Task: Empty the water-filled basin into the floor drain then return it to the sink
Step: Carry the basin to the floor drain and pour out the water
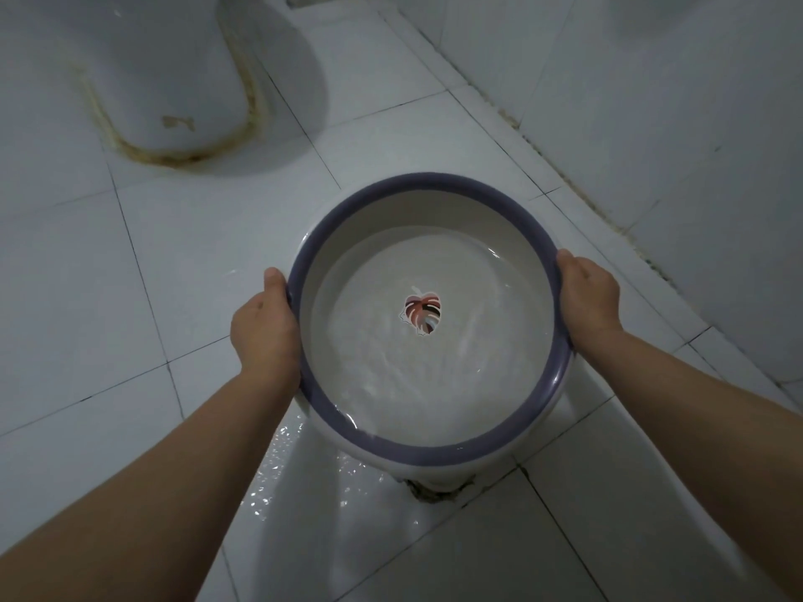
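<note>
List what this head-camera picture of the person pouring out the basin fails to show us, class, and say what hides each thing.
- Floor drain: head view, mostly covered by the tilted basin; only a dark gap shows under its near edge.
- Fingers of the left hand and right hand: curled under the purple rim.
- Sink: outside the frame.
- Toilet base: cut off by the top edge.
- Water stream: blurred at the lip.

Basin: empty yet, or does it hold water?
It holds water. The basin shows a rippling surface over its leaf print, tipped toward the near rim; left hand and right hand grip opposite sides.
</note>
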Demonstrator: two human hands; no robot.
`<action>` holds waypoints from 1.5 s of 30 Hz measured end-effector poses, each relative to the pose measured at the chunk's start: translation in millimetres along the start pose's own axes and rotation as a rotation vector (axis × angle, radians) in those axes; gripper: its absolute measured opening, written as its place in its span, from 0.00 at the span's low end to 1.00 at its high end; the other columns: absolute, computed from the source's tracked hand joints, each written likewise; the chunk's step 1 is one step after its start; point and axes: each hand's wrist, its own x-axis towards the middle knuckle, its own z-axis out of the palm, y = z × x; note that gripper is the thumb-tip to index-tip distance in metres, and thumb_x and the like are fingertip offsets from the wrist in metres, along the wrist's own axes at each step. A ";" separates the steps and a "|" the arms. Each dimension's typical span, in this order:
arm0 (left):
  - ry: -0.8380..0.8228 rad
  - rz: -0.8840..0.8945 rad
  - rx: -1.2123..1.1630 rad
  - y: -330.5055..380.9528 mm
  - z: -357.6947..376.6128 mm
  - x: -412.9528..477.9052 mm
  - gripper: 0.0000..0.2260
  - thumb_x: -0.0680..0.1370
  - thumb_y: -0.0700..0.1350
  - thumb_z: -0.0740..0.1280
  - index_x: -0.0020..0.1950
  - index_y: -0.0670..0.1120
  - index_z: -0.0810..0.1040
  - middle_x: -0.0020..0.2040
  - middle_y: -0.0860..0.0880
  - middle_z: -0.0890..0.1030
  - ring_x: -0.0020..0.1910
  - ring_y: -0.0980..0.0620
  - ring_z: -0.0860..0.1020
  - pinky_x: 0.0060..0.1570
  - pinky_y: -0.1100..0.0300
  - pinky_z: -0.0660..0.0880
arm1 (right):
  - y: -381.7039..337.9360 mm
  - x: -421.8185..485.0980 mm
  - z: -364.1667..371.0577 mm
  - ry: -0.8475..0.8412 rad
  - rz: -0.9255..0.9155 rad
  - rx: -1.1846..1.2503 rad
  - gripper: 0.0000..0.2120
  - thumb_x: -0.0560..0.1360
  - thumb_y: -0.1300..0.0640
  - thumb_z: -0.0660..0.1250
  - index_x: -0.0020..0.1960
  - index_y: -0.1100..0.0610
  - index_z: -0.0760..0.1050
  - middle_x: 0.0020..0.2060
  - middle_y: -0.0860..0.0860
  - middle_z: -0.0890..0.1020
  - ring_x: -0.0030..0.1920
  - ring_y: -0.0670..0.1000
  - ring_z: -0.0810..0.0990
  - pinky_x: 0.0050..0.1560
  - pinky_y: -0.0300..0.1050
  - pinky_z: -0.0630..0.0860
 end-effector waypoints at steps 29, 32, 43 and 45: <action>0.024 -0.014 0.013 -1.1 0.0 7.6 0.19 0.77 0.55 0.53 0.30 0.47 0.68 0.32 0.47 0.72 0.35 0.47 0.71 0.38 0.53 0.69 | -12.8 7.1 3.8 -0.016 -0.026 -0.020 0.21 0.74 0.45 0.57 0.27 0.55 0.61 0.25 0.49 0.66 0.28 0.49 0.64 0.31 0.45 0.63; 0.029 -0.004 0.011 0.2 1.8 8.6 0.20 0.78 0.55 0.52 0.31 0.47 0.69 0.32 0.47 0.73 0.35 0.47 0.72 0.39 0.53 0.71 | -13.7 8.0 2.5 -0.003 -0.021 -0.012 0.21 0.74 0.45 0.57 0.27 0.54 0.62 0.26 0.49 0.67 0.29 0.49 0.65 0.32 0.45 0.63; 0.027 -0.010 -0.017 3.5 5.9 10.2 0.20 0.76 0.57 0.54 0.29 0.47 0.68 0.30 0.47 0.71 0.35 0.47 0.70 0.40 0.52 0.69 | -16.3 11.6 1.4 0.004 -0.036 -0.008 0.21 0.75 0.47 0.57 0.27 0.54 0.61 0.26 0.49 0.66 0.28 0.48 0.65 0.30 0.44 0.62; 0.027 -0.016 -0.011 3.4 6.1 11.2 0.20 0.76 0.57 0.53 0.29 0.47 0.68 0.31 0.47 0.71 0.36 0.47 0.71 0.40 0.52 0.69 | -16.3 12.0 1.7 0.002 -0.042 -0.016 0.20 0.76 0.47 0.57 0.27 0.54 0.62 0.26 0.49 0.67 0.28 0.48 0.65 0.30 0.44 0.63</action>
